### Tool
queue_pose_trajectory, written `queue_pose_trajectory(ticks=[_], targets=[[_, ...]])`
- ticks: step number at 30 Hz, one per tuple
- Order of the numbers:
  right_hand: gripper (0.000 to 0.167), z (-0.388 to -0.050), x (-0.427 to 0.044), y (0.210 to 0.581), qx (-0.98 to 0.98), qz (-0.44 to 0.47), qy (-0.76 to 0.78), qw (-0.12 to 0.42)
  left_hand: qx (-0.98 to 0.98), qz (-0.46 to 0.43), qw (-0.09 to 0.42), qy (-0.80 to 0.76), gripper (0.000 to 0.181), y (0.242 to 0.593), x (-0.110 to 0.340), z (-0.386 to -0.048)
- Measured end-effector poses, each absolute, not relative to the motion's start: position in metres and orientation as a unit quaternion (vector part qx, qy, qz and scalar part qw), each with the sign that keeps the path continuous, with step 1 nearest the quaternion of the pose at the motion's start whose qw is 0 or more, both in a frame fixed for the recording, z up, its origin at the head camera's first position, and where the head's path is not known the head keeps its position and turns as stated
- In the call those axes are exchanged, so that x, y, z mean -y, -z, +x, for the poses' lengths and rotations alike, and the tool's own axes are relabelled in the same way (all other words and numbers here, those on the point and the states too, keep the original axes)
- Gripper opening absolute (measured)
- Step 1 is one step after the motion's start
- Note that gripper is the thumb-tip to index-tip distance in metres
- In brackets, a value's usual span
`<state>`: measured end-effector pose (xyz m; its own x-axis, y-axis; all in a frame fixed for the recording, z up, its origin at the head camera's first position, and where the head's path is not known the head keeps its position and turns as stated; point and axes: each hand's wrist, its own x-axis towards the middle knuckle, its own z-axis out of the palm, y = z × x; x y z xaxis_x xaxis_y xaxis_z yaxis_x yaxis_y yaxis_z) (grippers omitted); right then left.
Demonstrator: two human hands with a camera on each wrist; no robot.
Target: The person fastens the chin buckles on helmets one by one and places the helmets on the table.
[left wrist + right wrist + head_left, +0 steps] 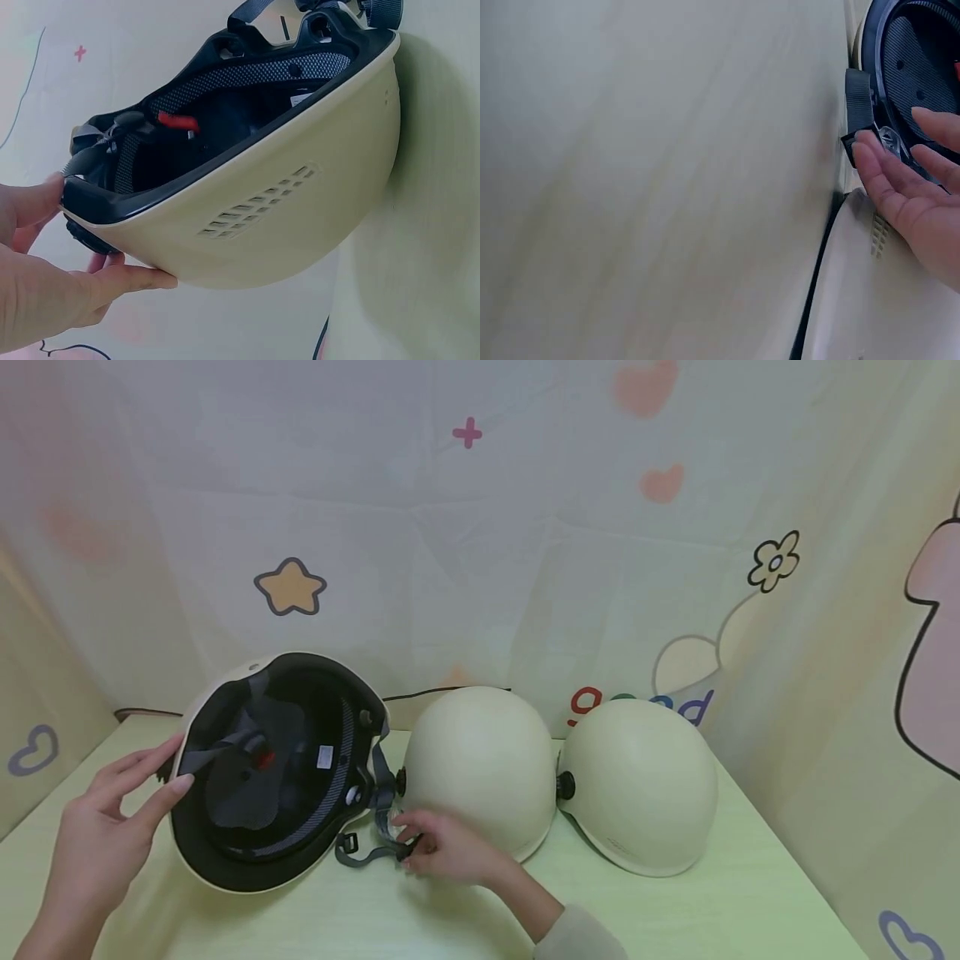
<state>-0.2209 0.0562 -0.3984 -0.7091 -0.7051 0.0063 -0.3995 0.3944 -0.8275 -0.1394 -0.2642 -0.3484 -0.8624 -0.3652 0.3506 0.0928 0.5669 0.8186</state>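
Observation:
A cream helmet [281, 768] is tipped with its black padded inside facing me, at the left of the head view. My left hand [105, 827] grips its left rim, thumb on the edge and fingers behind. The left wrist view shows the vented cream shell [277, 195] and a red piece [178, 121] inside. Grey chin straps [384, 785] hang from the helmet's right side. Beside them, my right hand [453, 847] pinches the strap's black buckle [849, 147] between thumb and fingertip, its other fingers spread. A second strap buckle [348, 842] lies near the rim.
Two more cream helmets stand dome up on the pale green table [645, 914]: the middle helmet [480, 760] just behind my right hand, the right helmet [641, 785] beside it. Black knobs [566, 785] sit on their sides. A printed cloth [480, 568] hangs behind the table.

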Motion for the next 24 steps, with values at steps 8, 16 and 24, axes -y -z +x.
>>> queue_pose_trajectory(ticks=[8,16,24], targets=[[0.039,-0.220,-0.055,0.404,-0.836,-0.347,0.397,0.153,0.843,0.079,0.245,0.473,0.050,0.350,0.268,-0.140],[0.028,-0.221,-0.058,0.395,-0.822,-0.356,0.424,0.135,0.840,0.070,0.257,0.473,0.050,0.353,0.272,-0.141],[0.022,-0.221,-0.063,0.363,-0.816,-0.361,0.443,0.085,0.832,0.057,0.242,0.495,0.049,0.352,0.275,-0.144]])
